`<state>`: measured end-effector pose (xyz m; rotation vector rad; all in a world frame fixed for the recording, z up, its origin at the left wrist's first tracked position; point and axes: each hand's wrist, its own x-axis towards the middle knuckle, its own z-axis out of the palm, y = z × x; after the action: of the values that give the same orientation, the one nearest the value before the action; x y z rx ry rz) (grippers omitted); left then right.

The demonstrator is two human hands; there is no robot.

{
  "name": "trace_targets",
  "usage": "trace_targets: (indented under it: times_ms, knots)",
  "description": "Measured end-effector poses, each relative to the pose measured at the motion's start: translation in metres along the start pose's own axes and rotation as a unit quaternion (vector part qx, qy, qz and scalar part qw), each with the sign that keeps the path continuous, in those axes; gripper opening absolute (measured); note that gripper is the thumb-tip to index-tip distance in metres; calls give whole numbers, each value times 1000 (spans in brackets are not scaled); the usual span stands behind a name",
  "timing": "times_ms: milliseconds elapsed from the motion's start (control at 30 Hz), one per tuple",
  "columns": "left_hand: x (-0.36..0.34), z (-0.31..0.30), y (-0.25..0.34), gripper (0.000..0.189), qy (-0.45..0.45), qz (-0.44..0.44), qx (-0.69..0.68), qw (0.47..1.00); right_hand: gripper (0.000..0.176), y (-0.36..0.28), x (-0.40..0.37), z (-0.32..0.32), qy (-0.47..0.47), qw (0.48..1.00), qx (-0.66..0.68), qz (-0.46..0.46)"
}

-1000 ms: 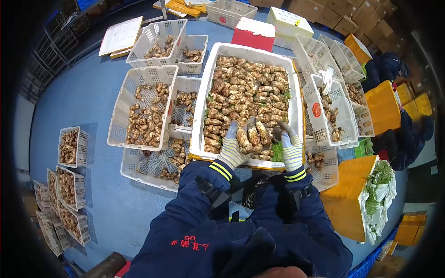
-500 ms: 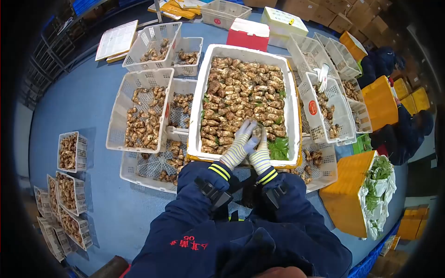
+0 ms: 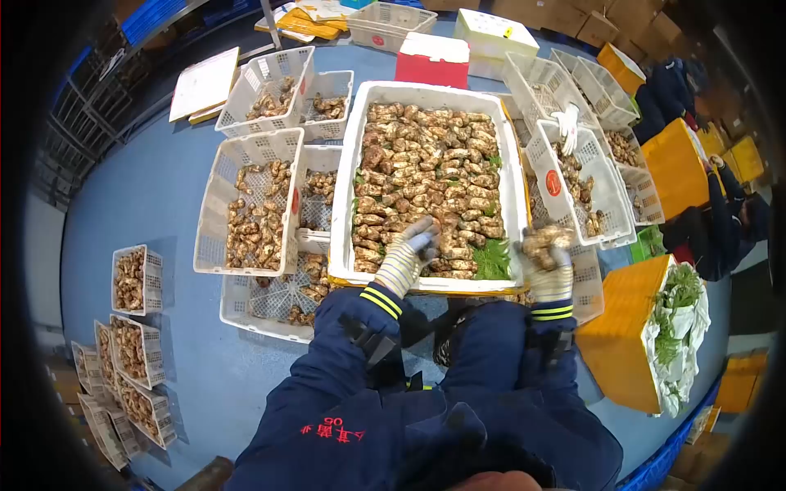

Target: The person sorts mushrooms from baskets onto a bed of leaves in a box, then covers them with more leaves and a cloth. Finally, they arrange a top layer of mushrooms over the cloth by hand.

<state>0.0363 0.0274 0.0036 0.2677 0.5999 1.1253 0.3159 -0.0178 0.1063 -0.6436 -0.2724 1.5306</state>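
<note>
A white foam box (image 3: 344, 204) in front of me holds rows of matsutake mushrooms (image 3: 434, 155), brown and cream, packed side by side. My left hand (image 3: 412, 250), in a striped knit glove, rests over the near rows with its fingers stretched out and apart. Past the box's right edge is my right hand (image 3: 553, 277), gloved alike and smeared by motion. Several matsutake mushrooms (image 3: 546, 244) are in its grasp, partly covering the fingers. A green fern leaf (image 3: 493, 260) lies in the box's near right corner.
Plastic crates with mushrooms flank the box, including a left crate (image 3: 205, 225) and a right crate (image 3: 598, 200) with a white glove (image 3: 566, 127) on its rim. An orange-sided box (image 3: 626, 335) with ferns stands at right. Another person (image 3: 720, 221) is beyond it.
My hands were together over a mushroom at the box's near side. The right hand has swung right past the box edge and now has mushrooms; the left has shifted slightly left.
</note>
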Motion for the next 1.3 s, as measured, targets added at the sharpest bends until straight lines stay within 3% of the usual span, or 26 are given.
trace_targets:
  times_ms: [33,100,167,300,367,433,500,567,600,633,700,767,800,833,867,900,967,1033,1067,1100,1167,1200,1233,1267,1300]
  knots:
    - [2,-5,-2,48,-3,3,4,1000,51,-19,11,-34,-30,997,39,-57]
    - [-6,6,-3,45,125,44,76,988,37,-49,31,-118,146,980,93,-95]
    - [7,-13,-9,45,127,41,105,985,13,-48,46,-208,217,968,-57,-108]
    - [10,-23,-13,42,153,88,63,982,13,-8,40,-321,371,895,-247,4]
    - [22,-44,-15,40,175,130,35,975,13,7,37,-360,409,862,-295,54]
    - [15,-28,-11,36,243,200,54,948,13,17,36,-389,433,839,-318,86]
    - [10,-14,-7,46,269,189,100,939,13,19,40,-411,448,825,-330,96]
    - [18,-29,-15,46,219,160,249,930,14,21,45,-431,456,819,-336,95]
    - [22,-34,-18,45,195,149,363,899,14,18,51,-445,458,820,-333,87]
    - [20,-17,-9,50,190,123,539,811,14,15,58,-463,458,825,-322,74]
    - [21,3,-3,54,151,220,764,588,14,2,83,-490,441,855,-272,9]
    - [20,30,7,62,142,159,834,508,16,-17,71,-368,345,900,-219,-153]
    - [20,36,8,64,144,121,857,479,20,-34,65,-274,347,905,-199,-145]
    - [22,39,8,67,147,83,877,449,50,-54,94,-320,267,931,-216,-122]
    - [27,33,6,72,155,51,873,459,50,-59,104,-293,214,915,-282,-193]
    - [33,25,4,72,152,42,876,455,49,-59,89,-200,233,895,-322,-203]
    - [28,29,14,72,143,24,852,503,49,-61,98,-143,126,894,-371,-218]
    - [15,26,33,71,110,136,799,575,43,-35,96,-83,48,849,-471,-233]
    - [5,19,46,70,83,221,759,606,39,-19,91,-59,3,823,-537,-183]
    - [-22,40,74,70,54,174,637,749,36,-3,86,-40,-43,790,-598,-131]
    - [-52,9,113,73,89,174,554,809,32,27,78,-12,-245,611,-743,-117]
    - [-77,12,129,75,80,254,487,832,31,39,76,-2,-292,554,-779,-34]
    - [-98,2,148,76,77,234,441,863,31,50,76,5,-335,488,-804,49]
    - [-119,-16,157,77,98,245,370,891,33,61,80,9,-352,422,-831,79]
    - [-138,-27,161,80,96,250,261,927,31,75,86,-3,-348,403,-844,63]
